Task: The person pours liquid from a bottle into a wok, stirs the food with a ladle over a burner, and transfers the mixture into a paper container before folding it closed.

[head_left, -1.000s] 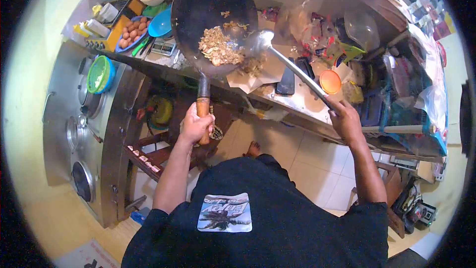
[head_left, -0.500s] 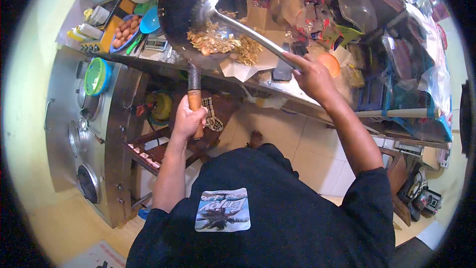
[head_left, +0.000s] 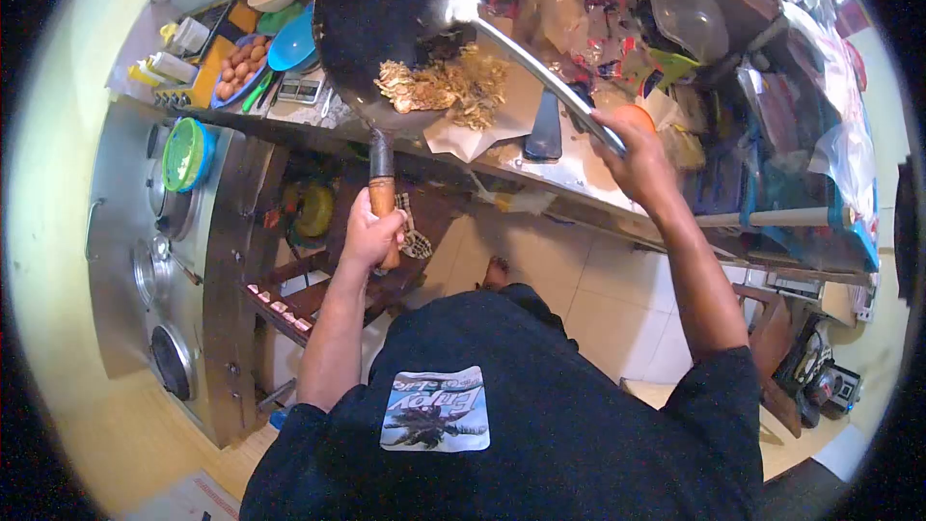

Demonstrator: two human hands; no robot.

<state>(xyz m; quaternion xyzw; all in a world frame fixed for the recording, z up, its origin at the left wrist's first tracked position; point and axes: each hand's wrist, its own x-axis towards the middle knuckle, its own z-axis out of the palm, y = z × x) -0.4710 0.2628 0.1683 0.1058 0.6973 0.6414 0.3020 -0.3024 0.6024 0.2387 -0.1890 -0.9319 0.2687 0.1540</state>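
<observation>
My left hand [head_left: 374, 232] is wrapped round the wooden handle of a black wok [head_left: 371, 14], which is tilted over the counter. In my right hand [head_left: 637, 159] is the long metal handle of a ladle [head_left: 540, 69]; its bright bowl is at the wok's right rim. Brown cooked food in shreds, perhaps noodles [head_left: 415, 92], lies along the wok's lower edge and spills onto a sheet of brown paper [head_left: 468, 140] just below. A dark phone-like slab [head_left: 544, 125] lies right of the paper, below the ladle's handle.
Eggs fill a blue basket [head_left: 224, 96] at the left, beside a blue bowl [head_left: 292, 41] and a small scale [head_left: 302, 87]. An orange lid [head_left: 634, 120] lies near my right hand. Plastic bags and a clear container [head_left: 690, 24] crowd the right. A steel stove-like unit [head_left: 121, 260] stands left.
The ladle has moved right, from inside the wok to its right rim, with my right hand shifting right and down. More of the food now lies on the paper.
</observation>
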